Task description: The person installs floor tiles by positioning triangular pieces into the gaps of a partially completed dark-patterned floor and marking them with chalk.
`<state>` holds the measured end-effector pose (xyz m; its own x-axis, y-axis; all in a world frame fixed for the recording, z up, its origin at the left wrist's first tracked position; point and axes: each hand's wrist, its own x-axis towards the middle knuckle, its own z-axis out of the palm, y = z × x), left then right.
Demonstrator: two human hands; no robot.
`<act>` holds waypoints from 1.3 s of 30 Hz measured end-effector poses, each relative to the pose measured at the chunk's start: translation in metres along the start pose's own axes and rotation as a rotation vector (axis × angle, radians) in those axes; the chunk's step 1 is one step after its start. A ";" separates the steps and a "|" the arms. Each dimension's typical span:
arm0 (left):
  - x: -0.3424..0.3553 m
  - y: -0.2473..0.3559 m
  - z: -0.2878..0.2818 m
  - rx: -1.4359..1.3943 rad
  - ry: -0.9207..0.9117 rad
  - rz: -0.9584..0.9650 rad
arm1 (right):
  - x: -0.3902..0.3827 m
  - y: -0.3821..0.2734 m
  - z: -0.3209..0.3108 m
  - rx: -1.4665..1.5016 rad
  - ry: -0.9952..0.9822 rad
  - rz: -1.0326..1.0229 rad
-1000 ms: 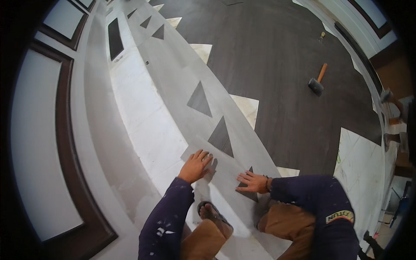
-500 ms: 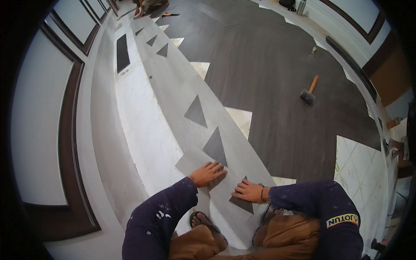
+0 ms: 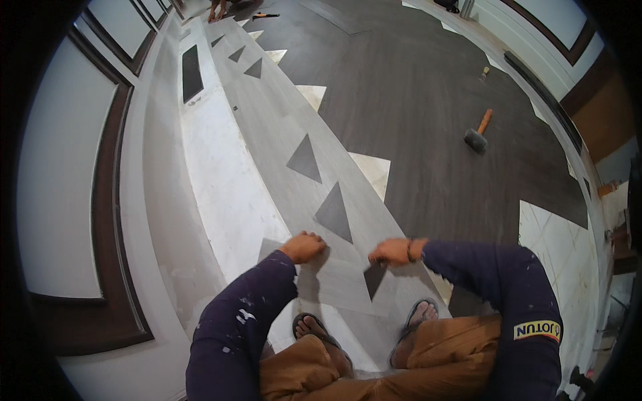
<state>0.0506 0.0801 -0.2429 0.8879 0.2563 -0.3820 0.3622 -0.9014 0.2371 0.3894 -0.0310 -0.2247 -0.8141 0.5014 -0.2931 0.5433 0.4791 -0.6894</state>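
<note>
My right hand [image 3: 393, 252] pinches a dark triangular flooring offcut [image 3: 374, 279], its point hanging down over the light grey planks [image 3: 267, 130]. To its left my left hand [image 3: 305, 248] is closed over the planks, fingers curled under; whatever they hold, if anything, is hidden. A grey plank corner [image 3: 269, 249] shows beside my left wrist. Just beyond my hands lie two dark grey triangular pieces [image 3: 334, 212] on the planks, one behind the other. Several smaller triangles [image 3: 253, 68] lie farther up the strip.
Dark plank flooring [image 3: 414, 100] spreads to the right, with a rubber mallet [image 3: 476, 140] and a brush [image 3: 484, 73] on it. White marble-look tile [image 3: 562, 260] shows at the right. At the far end are another person's hands [image 3: 217, 12] and a hammer [image 3: 265, 15]. A panelled wall [image 3: 60, 180] stands left.
My right hand has picked the dark triangle up off the planks and tilted it. My left hand has gone from lying flat to curled, a little farther away.
</note>
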 end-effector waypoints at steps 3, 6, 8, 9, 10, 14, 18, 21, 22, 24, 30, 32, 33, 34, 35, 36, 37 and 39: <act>-0.024 -0.024 -0.011 -0.098 -0.016 -0.174 | 0.034 0.035 -0.043 -0.011 0.112 0.075; -0.035 -0.042 -0.024 -0.138 -0.013 -0.316 | 0.071 0.060 -0.089 -0.128 0.123 0.150; -0.048 -0.049 -0.028 -0.106 -0.031 -0.458 | 0.101 0.057 -0.121 -0.123 0.056 0.249; -0.051 -0.048 -0.029 -0.107 -0.029 -0.461 | 0.112 0.060 -0.126 -0.128 0.040 0.297; -0.058 -0.048 -0.029 -0.133 -0.021 -0.494 | 0.124 0.059 -0.130 -0.136 0.034 0.283; -0.085 -0.039 -0.019 -0.176 0.006 -0.555 | 0.162 0.059 -0.129 -0.455 0.093 0.157; -0.110 -0.026 -0.005 -0.187 0.002 -0.572 | 0.180 0.065 -0.106 -0.466 0.043 0.129; -0.132 -0.023 0.001 -0.178 -0.012 -0.600 | 0.175 0.058 -0.105 -0.495 0.062 0.047; -0.139 -0.023 0.003 -0.161 -0.029 -0.605 | 0.173 0.057 -0.105 -0.535 0.016 0.024; -0.146 -0.021 0.009 -0.146 -0.045 -0.612 | 0.166 0.053 -0.101 -0.576 -0.032 -0.001; -0.141 -0.021 0.006 -0.151 -0.101 -0.560 | 0.143 0.038 -0.114 -0.484 -0.059 0.131; -0.117 -0.008 -0.004 -0.163 -0.035 -0.477 | 0.123 0.066 -0.114 -0.388 -0.029 0.093; -0.105 0.002 -0.008 -0.182 0.033 -0.414 | 0.108 0.082 -0.109 -0.298 -0.004 0.036; -0.105 0.011 -0.011 -0.239 0.053 -0.379 | 0.100 0.073 -0.108 -0.198 0.130 -0.086; -0.103 0.019 -0.009 -0.254 0.049 -0.387 | 0.090 0.065 -0.102 -0.190 0.116 -0.092; -0.100 0.028 -0.008 -0.241 0.134 -0.278 | 0.081 0.054 -0.094 -0.115 0.281 -0.042; -0.096 0.035 -0.005 -0.221 0.222 -0.163 | 0.071 0.050 -0.084 -0.043 0.452 0.016; -0.090 0.055 0.001 -0.214 0.153 -0.130 | 0.060 0.043 -0.066 -0.024 0.439 0.116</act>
<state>-0.0096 0.0069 -0.1969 0.8567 0.4292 -0.2862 0.5129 -0.7675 0.3845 0.3777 0.0671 -0.2282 -0.5863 0.8082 -0.0559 0.6346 0.4153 -0.6517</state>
